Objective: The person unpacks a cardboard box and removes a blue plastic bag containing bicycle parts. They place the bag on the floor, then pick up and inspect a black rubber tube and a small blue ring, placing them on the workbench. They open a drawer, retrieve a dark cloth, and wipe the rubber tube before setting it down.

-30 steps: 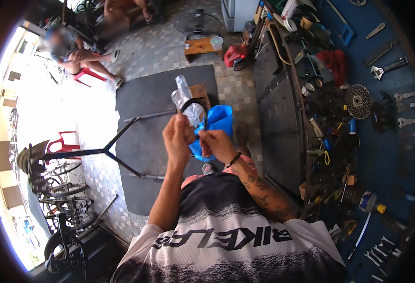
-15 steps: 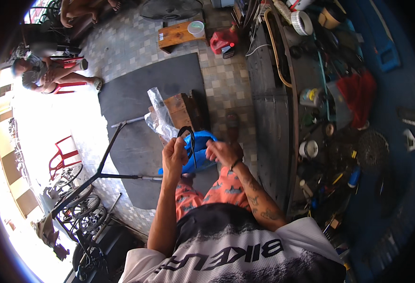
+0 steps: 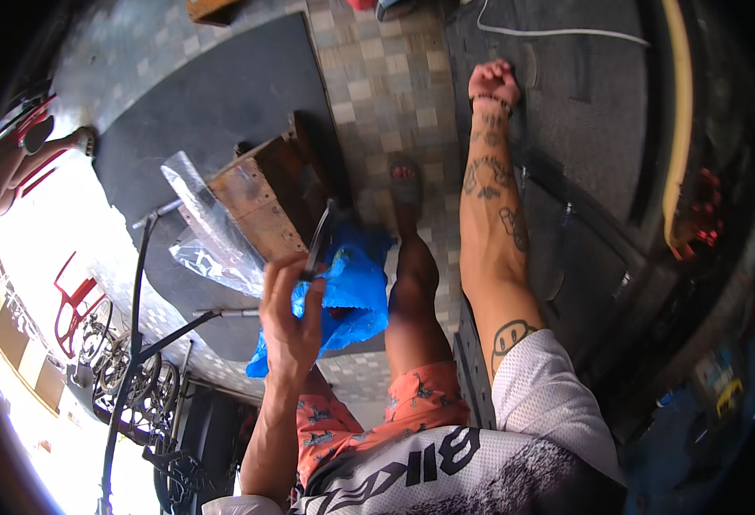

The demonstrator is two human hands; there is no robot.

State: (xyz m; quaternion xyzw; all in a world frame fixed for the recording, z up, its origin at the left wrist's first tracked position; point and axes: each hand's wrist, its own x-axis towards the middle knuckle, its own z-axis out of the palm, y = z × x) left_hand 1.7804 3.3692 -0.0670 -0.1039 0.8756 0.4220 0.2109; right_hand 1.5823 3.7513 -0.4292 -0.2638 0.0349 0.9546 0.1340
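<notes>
My left hand (image 3: 285,311) is closed around a looped black cable (image 3: 319,240), held above a crumpled blue plastic bag (image 3: 365,296). That bag lies between my left hand and my leg, with its mouth partly open. My right arm stretches far forward, and my right hand (image 3: 493,83) has its fingers curled at the edge of a dark cabinet (image 3: 566,112). Whatever those fingers grip, if anything, is hidden. A clear plastic bag (image 3: 214,249) rests against a worn wooden box (image 3: 257,193), beyond my left hand.
A black tubular frame (image 3: 137,292) stands at the left, its ends reaching over a dark floor mat (image 3: 189,112). Several bicycles (image 3: 137,369) and a red chair (image 3: 77,296) are farther left. A white cord (image 3: 566,34) runs along the cabinet top. Another person's leg (image 3: 30,163) shows at the far left.
My right hand has left the area by the blue bag and moved forward and right to the cabinet. My left hand still holds the cable. The view has shifted closer and turned.
</notes>
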